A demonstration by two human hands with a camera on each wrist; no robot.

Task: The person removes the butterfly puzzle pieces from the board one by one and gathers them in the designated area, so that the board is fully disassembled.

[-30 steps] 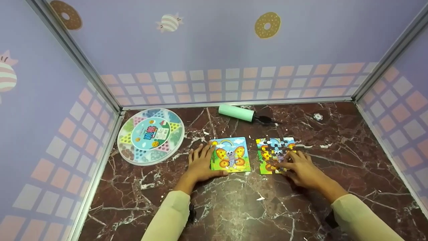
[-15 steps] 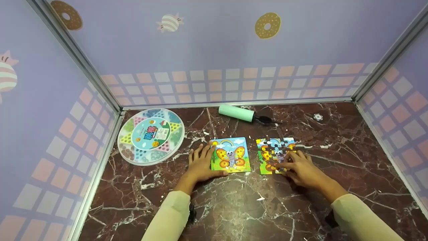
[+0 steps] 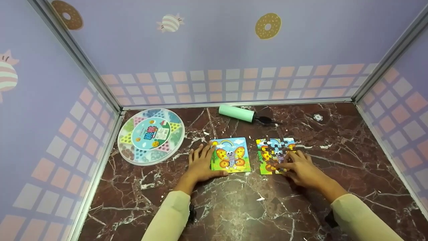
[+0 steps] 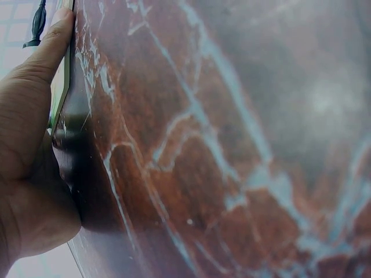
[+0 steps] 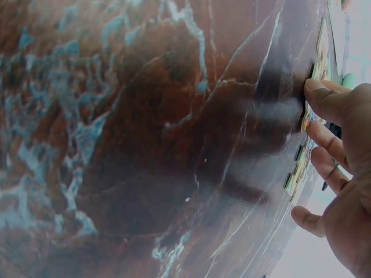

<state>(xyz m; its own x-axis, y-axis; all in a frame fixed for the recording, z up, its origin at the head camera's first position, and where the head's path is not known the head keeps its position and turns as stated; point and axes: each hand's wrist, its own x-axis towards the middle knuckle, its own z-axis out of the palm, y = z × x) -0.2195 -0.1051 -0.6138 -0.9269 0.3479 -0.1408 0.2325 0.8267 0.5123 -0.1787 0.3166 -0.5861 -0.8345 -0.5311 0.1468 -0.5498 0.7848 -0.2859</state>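
Note:
My left hand (image 3: 200,165) rests at the left side of a square butterfly picture card (image 3: 236,160), fingers spread, the thumb along its lower edge. In the left wrist view, the thumb lies along the card's edge. To the right lies a jigsaw puzzle (image 3: 265,155) of the same butterfly, its pieces laid together with dark gaps. My right hand (image 3: 302,170) is over its lower right part, thumb and index finger pinching a small puzzle piece (image 3: 282,169). The right wrist view shows the fingertips low at the puzzle pieces (image 5: 298,168); the hand hides part of the puzzle.
A round Chinese checkers set (image 3: 150,136) lies at the left. Behind the card is a mint-green hand pump (image 3: 236,112) with a black end. A small round chip (image 3: 318,116) sits at the back right. Patterned walls (image 3: 214,50) enclose the marbled table (image 3: 234,207).

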